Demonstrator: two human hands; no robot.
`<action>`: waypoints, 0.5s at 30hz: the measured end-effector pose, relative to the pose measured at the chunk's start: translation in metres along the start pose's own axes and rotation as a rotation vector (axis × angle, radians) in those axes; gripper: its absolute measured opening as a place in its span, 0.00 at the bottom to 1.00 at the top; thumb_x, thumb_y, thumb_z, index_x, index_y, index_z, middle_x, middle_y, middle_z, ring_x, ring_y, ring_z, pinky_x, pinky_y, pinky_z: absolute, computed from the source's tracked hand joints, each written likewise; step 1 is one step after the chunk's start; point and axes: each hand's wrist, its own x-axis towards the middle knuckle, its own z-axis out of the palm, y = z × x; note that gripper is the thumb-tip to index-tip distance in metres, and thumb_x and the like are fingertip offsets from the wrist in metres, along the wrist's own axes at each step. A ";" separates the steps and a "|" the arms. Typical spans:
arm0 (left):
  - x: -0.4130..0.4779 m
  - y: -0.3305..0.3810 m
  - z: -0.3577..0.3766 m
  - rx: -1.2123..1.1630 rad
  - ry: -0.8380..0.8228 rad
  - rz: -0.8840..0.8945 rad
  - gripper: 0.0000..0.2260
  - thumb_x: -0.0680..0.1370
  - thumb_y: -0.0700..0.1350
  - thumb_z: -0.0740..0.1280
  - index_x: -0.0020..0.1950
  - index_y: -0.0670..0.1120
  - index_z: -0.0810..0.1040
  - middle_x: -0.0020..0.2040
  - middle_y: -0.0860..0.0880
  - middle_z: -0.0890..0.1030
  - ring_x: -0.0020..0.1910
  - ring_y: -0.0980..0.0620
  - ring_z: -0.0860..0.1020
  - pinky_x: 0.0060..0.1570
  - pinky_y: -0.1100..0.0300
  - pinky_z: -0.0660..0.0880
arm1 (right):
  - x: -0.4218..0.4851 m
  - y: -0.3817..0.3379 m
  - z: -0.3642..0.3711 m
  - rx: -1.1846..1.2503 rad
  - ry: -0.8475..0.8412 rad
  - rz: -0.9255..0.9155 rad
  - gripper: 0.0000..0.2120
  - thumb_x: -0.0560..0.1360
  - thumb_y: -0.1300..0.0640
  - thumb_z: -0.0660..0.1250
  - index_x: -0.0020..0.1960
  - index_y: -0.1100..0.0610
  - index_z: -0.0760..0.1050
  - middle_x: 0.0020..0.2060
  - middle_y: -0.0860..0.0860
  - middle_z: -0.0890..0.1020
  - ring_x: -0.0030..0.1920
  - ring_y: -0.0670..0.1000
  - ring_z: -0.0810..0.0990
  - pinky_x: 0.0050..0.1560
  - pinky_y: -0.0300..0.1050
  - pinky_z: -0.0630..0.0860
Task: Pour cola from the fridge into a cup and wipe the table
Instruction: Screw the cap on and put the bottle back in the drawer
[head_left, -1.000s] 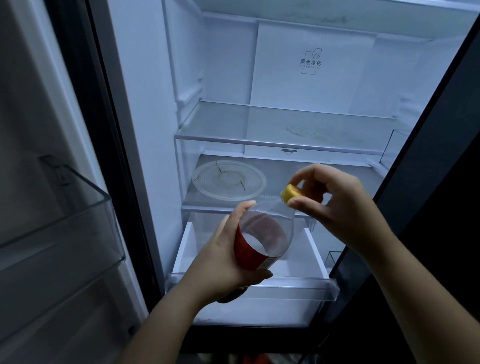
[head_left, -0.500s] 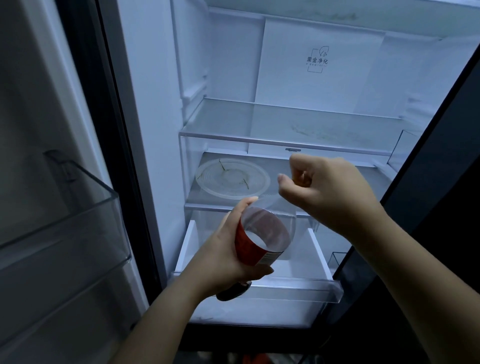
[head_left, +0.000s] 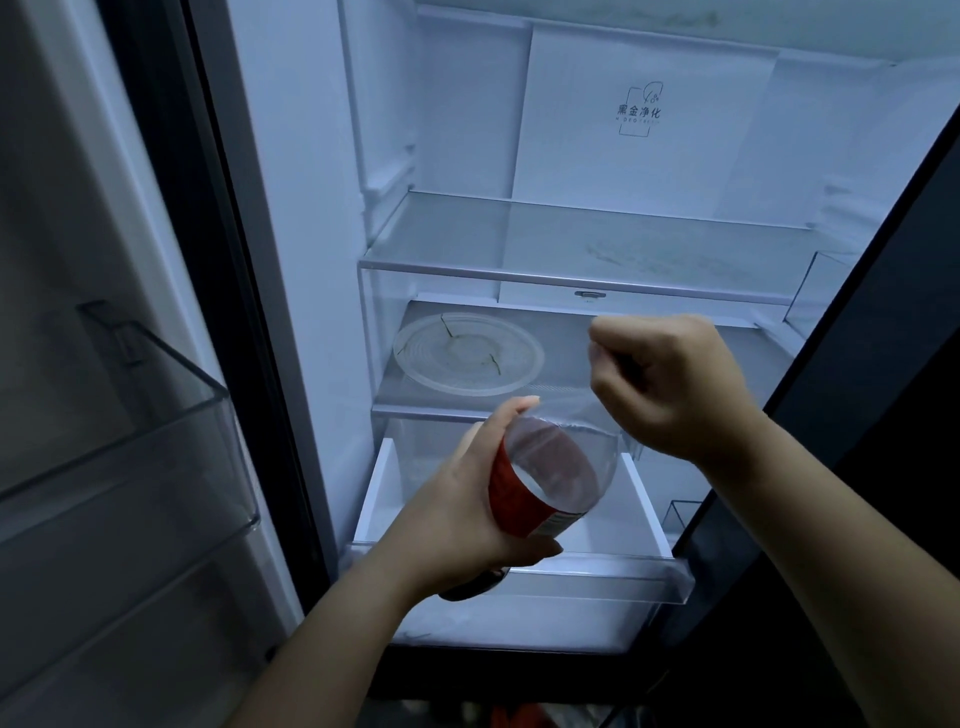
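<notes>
1. Door bin (head_left: 130, 415): clear plastic, mounted on the open door well to the left of the cola bottle (head_left: 550, 473). The door's inner wall shows straight through it.
2. Round dish (head_left: 467, 353): clear and flat, lying on a fridge shelf (head_left: 727, 364) above and behind the bottle. It carries a few dark streaks.
3. Left hand (head_left: 457, 514): fingers and thumb wrapped round the bottle's red label band, clamped on it from the left side.
4. Cola bottle: held in the air in front of the open fridge, tilted, with the neck pointing up and to the right. Its upper body is see-through. A dark base end shows below the left palm.
5. Drawer (head_left: 597, 577): white with a clear front lip, standing pulled out directly beneath the bottle. Only its white floor is visible inside.
6. Right hand (head_left: 670, 384): fingers curled tightly together over the bottle's neck end. The cap is hidden inside the fist.
7. Small clear bin (head_left: 821, 280): above and right of the bottle; its contents cannot be made out.
</notes>
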 end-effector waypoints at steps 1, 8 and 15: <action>0.000 0.000 0.001 0.002 -0.002 0.004 0.48 0.61 0.48 0.80 0.62 0.80 0.50 0.62 0.65 0.70 0.55 0.65 0.74 0.53 0.64 0.74 | -0.001 0.000 -0.001 0.002 0.011 0.017 0.13 0.71 0.61 0.57 0.31 0.55 0.56 0.24 0.50 0.58 0.26 0.53 0.56 0.27 0.41 0.56; 0.003 -0.002 -0.002 0.137 0.023 0.020 0.51 0.61 0.52 0.80 0.66 0.78 0.46 0.60 0.69 0.64 0.59 0.62 0.68 0.55 0.64 0.68 | -0.041 0.014 0.013 0.091 0.070 0.267 0.21 0.78 0.38 0.50 0.45 0.55 0.70 0.33 0.49 0.76 0.34 0.47 0.74 0.35 0.41 0.70; 0.014 -0.013 -0.023 0.269 0.101 -0.005 0.45 0.60 0.54 0.80 0.67 0.69 0.55 0.59 0.62 0.70 0.54 0.55 0.72 0.50 0.59 0.70 | -0.146 0.041 0.063 0.014 -0.151 0.440 0.16 0.77 0.42 0.55 0.51 0.54 0.72 0.41 0.45 0.73 0.42 0.45 0.73 0.42 0.37 0.68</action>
